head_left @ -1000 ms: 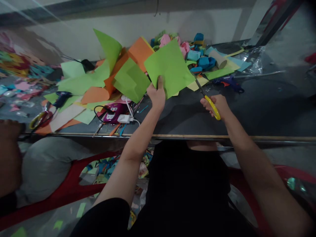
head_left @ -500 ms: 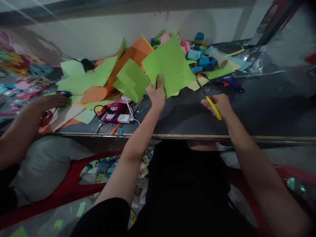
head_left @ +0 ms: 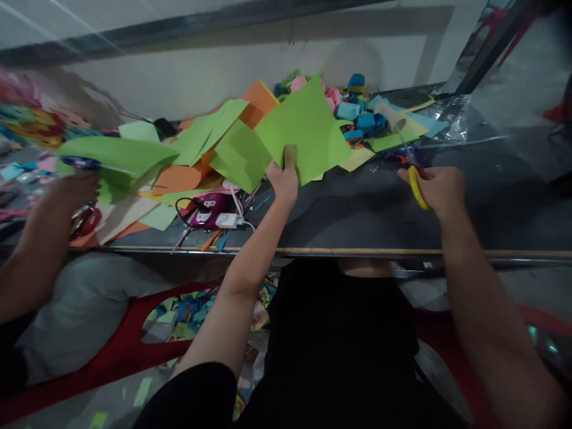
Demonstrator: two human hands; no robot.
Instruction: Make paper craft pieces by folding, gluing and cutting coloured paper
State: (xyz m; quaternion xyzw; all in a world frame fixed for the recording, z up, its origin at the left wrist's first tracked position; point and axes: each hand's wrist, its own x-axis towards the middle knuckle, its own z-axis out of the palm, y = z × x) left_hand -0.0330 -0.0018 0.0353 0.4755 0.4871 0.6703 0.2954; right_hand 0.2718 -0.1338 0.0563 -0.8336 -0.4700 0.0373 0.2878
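My left hand (head_left: 284, 176) grips a large green paper sheet (head_left: 308, 128) by its lower edge, thumb on top. A smaller green paper piece (head_left: 241, 156) is just left of that hand; whether the hand touches it I cannot tell. In my right hand (head_left: 440, 187) are scissors with yellow handles (head_left: 416, 186), their blades pointing up and away, apart from the sheet. Just behind the scissors lies a dark blue and red tool (head_left: 413, 156), partly hidden.
A purple power strip (head_left: 214, 210) with a white plug sits near the table edge. Coloured folded paper pieces (head_left: 357, 110) are heaped at the back beside clear plastic (head_left: 460, 119). To the left, a co-worker's hand (head_left: 74, 190) is by scissors with red handles and green paper.
My right hand has moved right with the scissors, away from the sheet's edge. My left hand still holds the sheet. The co-worker's hand has shifted left, with green paper beside it.
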